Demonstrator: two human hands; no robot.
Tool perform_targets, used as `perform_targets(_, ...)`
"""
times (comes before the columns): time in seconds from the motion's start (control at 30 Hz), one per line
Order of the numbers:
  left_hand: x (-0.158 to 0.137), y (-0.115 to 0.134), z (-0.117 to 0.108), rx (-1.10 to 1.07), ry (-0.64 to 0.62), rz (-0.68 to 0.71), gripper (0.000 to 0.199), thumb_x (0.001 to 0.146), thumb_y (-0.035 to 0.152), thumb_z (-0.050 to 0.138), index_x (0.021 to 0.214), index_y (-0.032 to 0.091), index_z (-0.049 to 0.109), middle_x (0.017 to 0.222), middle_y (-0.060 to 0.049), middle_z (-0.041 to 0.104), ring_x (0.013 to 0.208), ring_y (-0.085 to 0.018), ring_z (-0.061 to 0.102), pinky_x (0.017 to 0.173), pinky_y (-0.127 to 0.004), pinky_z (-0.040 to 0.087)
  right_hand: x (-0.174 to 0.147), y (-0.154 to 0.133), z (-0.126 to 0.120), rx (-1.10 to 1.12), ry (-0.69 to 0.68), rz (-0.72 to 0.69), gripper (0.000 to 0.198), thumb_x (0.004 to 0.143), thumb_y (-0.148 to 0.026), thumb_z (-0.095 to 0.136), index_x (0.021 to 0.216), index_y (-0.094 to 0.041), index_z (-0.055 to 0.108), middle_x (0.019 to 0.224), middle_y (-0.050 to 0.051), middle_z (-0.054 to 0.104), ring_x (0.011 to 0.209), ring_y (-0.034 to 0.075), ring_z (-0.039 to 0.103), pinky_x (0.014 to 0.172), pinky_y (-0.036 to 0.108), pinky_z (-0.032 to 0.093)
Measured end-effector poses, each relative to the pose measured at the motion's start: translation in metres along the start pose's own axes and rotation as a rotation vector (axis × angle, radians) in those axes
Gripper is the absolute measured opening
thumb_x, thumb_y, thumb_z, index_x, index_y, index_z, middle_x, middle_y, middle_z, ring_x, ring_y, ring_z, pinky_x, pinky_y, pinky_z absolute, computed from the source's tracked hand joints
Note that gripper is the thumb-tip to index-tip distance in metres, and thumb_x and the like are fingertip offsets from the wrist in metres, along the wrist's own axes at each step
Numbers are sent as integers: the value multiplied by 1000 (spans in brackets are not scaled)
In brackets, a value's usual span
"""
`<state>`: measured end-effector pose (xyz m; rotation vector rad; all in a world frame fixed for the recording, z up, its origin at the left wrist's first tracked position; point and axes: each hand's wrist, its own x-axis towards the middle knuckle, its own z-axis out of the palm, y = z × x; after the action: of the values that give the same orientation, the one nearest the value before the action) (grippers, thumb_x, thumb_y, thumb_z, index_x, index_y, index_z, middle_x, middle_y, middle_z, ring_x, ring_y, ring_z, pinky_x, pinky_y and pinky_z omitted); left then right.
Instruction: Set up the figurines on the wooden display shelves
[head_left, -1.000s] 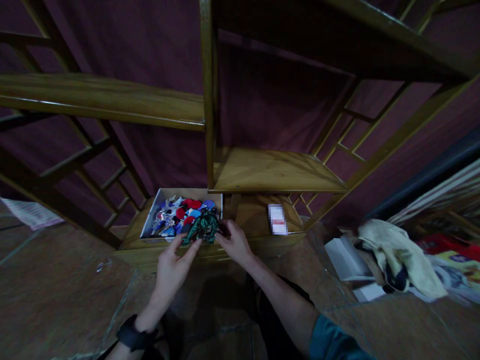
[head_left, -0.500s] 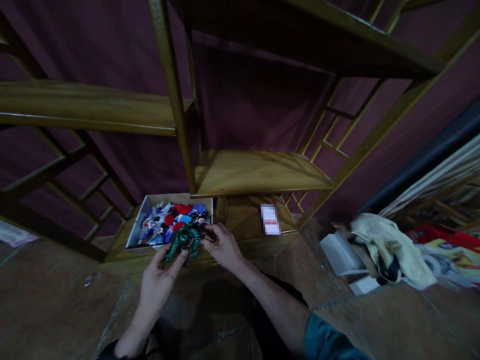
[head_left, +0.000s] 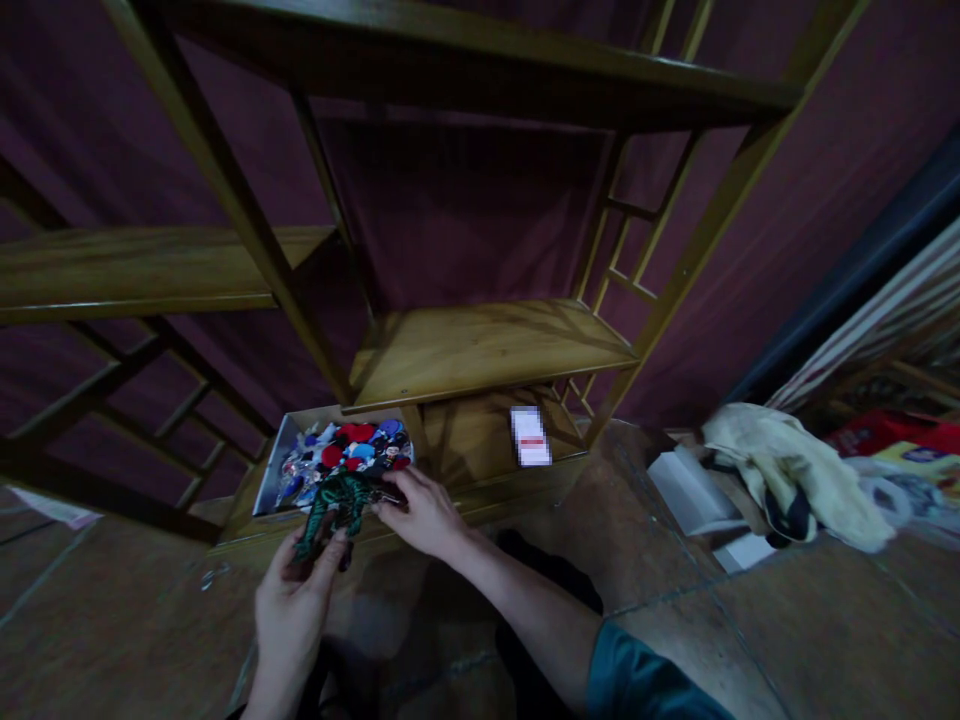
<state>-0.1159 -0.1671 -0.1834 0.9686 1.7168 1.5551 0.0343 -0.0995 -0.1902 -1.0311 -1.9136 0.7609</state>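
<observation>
Both hands are closed on a dark green toy (head_left: 341,500), which has dark stripes and a shape like a dinosaur, and which is held up at the near edge of the white box (head_left: 273,468), covering part of that edge from view; whether it touches the box cannot be told. The left hand (head_left: 292,605), just in front of the white box, pinches the toy's lower left end between thumb and fingers. The right hand (head_left: 425,515), by the near right corner of the white box, grips the toy's darker right end, its fingertips partly out of sight. The white box is packed with small pieces (head_left: 352,447) in red, blue, purple, white and black, with some clear wrapping shining on its left side. Under the white box is the bottom board of a wooden shelf unit (head_left: 495,345), whose middle shelf lies above and to the right of the box and hides its far right corner. On the bottom board, right of the white box and apart from it, is a flat, pale, blurred-out object (head_left: 531,437) with a red band. A dark purple curtain (head_left: 472,220) hangs behind the white box. Well off to its right, on the tiled floor (head_left: 832,640), are an opened pale carton (head_left: 694,490), a cream cloth (head_left: 806,470) and a clear plastic bag (head_left: 892,495). A small shiny piece (head_left: 215,577) lies on the floor, to the left and nearer than the white box. A teal sleeve (head_left: 637,680) covers the right upper arm, nearer than the box and to its right.
</observation>
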Motion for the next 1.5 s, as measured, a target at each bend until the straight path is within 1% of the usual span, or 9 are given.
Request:
perform_targets(0.13,-21,16,2,-28,36,-57,45,58,36,76,98,18,65,90,-3,68,76,-16,62,64,-24,50,-10,-4,-4,28,-7,-27,34,81,-34,60,114,-25,55,106,4,63,99,20,61,85,31,48)
perform_targets(0.33,-44,31,4,-3,77,-91,44,59,40,75,92,13,66,79,-3,68,70,-15,62,66,-28,50,-28,-10,-9,164,26,-4,30,79,-34,62,108,-26,62,105,3,67,96,19,63,86,30,49)
perform_targets(0.53,-59,48,7,-74,26,-132,41,53,36,79,85,13,67,70,0,66,62,-12,59,62,-25,48,-53,-18,-5,401,150,168,25,79,-34,61,101,-24,67,93,2,70,85,19,65,79,31,53)
perform_targets(0.77,-79,64,8,-201,-40,-167,38,54,35,79,83,14,67,70,1,64,61,-10,57,63,-22,46,-84,-39,-18,646,230,345,34,76,-41,62,104,-22,66,93,4,64,75,17,62,56,27,57)
perform_targets(0.83,-85,69,7,-232,-87,-178,37,56,35,78,84,14,67,71,1,65,63,-10,58,64,-22,46,-91,-49,-29,612,254,329,33,76,-39,62,104,-23,66,96,4,62,78,18,62,57,27,56)
perform_targets(1.07,-112,93,2,-297,-211,-218,46,59,37,77,96,12,67,76,-4,68,68,-12,61,68,-24,48,-112,-94,-73,271,310,164,32,77,-23,60,109,-26,64,95,3,61,85,17,60,75,28,51)
perform_targets(1.23,-123,98,1,-204,-250,-151,53,60,39,75,105,13,66,89,-7,70,74,-14,62,72,-26,49,-120,-111,-88,264,319,151,33,78,-20,59,110,-26,63,97,3,62,86,17,61,75,26,50)
perform_targets(1.37,-124,98,6,-66,-274,-6,50,66,41,70,108,12,65,99,-9,70,86,-18,63,81,-31,48,-121,-101,-87,333,334,192,33,77,-24,60,109,-26,64,97,3,65,87,18,62,78,29,51)
perform_targets(1.5,-126,103,12,95,-251,179,43,73,39,64,108,15,64,102,-9,69,91,-20,64,86,-34,47,-118,-88,-82,543,345,285,35,75,-30,63,109,-25,65,105,4,67,93,21,63,82,36,53)
